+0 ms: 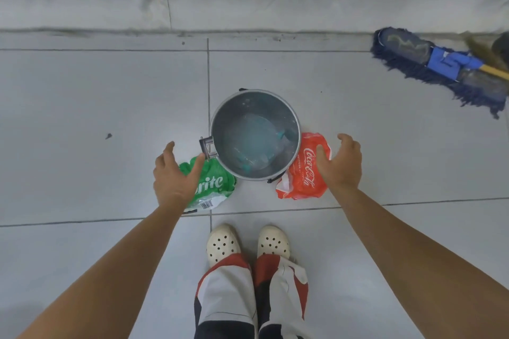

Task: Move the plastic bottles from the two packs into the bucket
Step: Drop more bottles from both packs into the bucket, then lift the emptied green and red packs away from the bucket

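A grey metal bucket (220, 118) stands on the tiled floor in front of my feet, with clear plastic bottles (254, 143) lying inside it. A crumpled green Sprite pack wrap (217, 184) lies at its lower left, and a crumpled red Coca-Cola pack wrap (303, 173) at its lower right. My left hand (173, 173) hovers over the green wrap with fingers spread, holding nothing. Over the red wrap's right edge, my right hand (340, 165) is also open and empty.
A blue dust mop (429, 63) with a yellow handle lies at the far right by the wall base. The wall's foot (192, 31) runs across beyond the bucket. My white clogs (248, 242) stand just behind the wraps.
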Demonstrator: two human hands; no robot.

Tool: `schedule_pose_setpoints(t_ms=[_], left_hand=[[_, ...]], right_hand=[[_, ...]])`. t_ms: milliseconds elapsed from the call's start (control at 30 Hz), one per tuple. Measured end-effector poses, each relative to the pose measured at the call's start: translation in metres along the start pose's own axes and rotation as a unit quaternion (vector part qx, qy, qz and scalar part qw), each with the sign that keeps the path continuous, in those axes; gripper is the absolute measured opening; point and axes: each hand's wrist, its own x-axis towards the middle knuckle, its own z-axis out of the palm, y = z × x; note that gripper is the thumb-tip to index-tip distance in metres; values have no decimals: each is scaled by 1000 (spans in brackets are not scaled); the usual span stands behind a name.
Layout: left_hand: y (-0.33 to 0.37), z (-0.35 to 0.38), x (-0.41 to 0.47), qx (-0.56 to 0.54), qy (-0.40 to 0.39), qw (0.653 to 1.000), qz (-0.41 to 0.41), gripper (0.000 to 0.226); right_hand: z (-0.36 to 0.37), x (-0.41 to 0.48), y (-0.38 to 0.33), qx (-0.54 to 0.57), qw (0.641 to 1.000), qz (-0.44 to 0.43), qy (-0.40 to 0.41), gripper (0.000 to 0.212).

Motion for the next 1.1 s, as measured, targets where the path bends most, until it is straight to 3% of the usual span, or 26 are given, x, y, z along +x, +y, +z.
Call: schedule_pose_setpoints(t_ms=[100, 200, 367, 500, 700, 900, 1100], left_hand=[[-36, 32, 17, 56, -3, 998, -11, 75], [-69, 72, 32, 112, -57, 992, -29, 80], [-115, 137, 48, 320, -191, 926, 66, 100], [-134, 164, 49, 372, -229, 897, 71, 96], [-137, 178, 48, 369, -210, 900, 100, 79], [-139, 187, 57, 380, -191, 900, 97, 91], [-140, 197, 60, 363, -168, 911, 103, 60]], right_hand=[[28, 8, 36, -38, 999, 10, -6, 54], [70, 15, 70, -92, 994, 17, -48, 57], [137, 17, 102, -162, 972, 30, -169, 95], [171, 12, 111, -191, 942, 29, -273, 113], [197, 7, 112, -229, 926, -16, -301, 101], [213, 8, 117, -170, 952, 18, -254, 88], [221, 17, 122, -177, 954, 0, -241, 62]])
